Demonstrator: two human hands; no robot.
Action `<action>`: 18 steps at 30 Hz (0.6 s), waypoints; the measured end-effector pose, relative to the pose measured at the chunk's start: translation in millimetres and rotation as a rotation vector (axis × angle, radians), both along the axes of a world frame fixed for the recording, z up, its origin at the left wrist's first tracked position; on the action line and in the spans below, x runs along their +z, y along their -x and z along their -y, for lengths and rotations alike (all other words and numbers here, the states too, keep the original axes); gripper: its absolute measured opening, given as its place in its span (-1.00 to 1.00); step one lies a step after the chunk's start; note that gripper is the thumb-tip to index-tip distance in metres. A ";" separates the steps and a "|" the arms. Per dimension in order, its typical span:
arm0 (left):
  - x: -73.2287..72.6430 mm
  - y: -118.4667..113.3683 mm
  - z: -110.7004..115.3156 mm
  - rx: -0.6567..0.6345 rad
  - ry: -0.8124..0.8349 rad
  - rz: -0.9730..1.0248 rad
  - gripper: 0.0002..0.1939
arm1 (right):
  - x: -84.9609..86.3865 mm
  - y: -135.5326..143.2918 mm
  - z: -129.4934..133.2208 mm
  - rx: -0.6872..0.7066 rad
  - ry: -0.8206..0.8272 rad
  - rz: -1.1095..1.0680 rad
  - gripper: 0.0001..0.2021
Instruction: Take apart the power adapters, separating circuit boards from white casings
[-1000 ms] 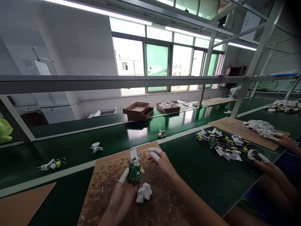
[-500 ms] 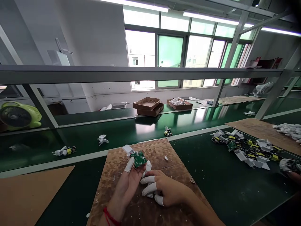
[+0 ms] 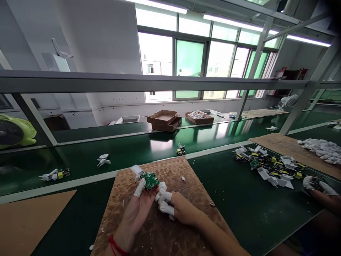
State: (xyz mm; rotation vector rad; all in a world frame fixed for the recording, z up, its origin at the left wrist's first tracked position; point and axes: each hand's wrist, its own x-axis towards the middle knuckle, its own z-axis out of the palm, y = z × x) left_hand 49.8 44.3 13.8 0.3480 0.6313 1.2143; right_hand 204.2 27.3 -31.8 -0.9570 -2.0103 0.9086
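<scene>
- Nearest to the camera, the left hand (image 3: 138, 208) is turned palm up above a worn brown board (image 3: 191, 185); a red cord is around its wrist
- Its fingers, the thumb (image 3: 139, 187) in a white finger cot, are closed around a small green circuit board (image 3: 150, 180) with a white plastic part (image 3: 137, 170) at the far end; this piece is held tilted above the middle of the brown board
- Just beside it, the right hand (image 3: 178, 209) has its fingers (image 3: 166, 208) curled inward, all in white cots; the tips touch the left hand near the circuit board, and I cannot tell if they hold something
- At the right edge, another person's hand (image 3: 317, 184) in white cots holds a small part over the green table (image 3: 239, 199)
- Near that hand lies a heap of circuit boards and white parts (image 3: 269, 166), and behind it a second brown sheet with a pile of white pieces (image 3: 319, 147)
- Further away, on the green belt (image 3: 128, 151), single pieces lie well apart: one (image 3: 181, 150) beyond the board, one (image 3: 102, 160) to the left, one (image 3: 54, 174) more to the left
- At the far side are flat cardboard trays (image 3: 163, 120), a yellow-green fan (image 3: 14, 131) at the left, and windows behind
</scene>
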 end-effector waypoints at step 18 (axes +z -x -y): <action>-13.4 -15.1 26.2 -0.363 -0.284 -0.242 -0.30 | 19.2 -25.5 5.5 -0.152 0.094 -0.763 -0.84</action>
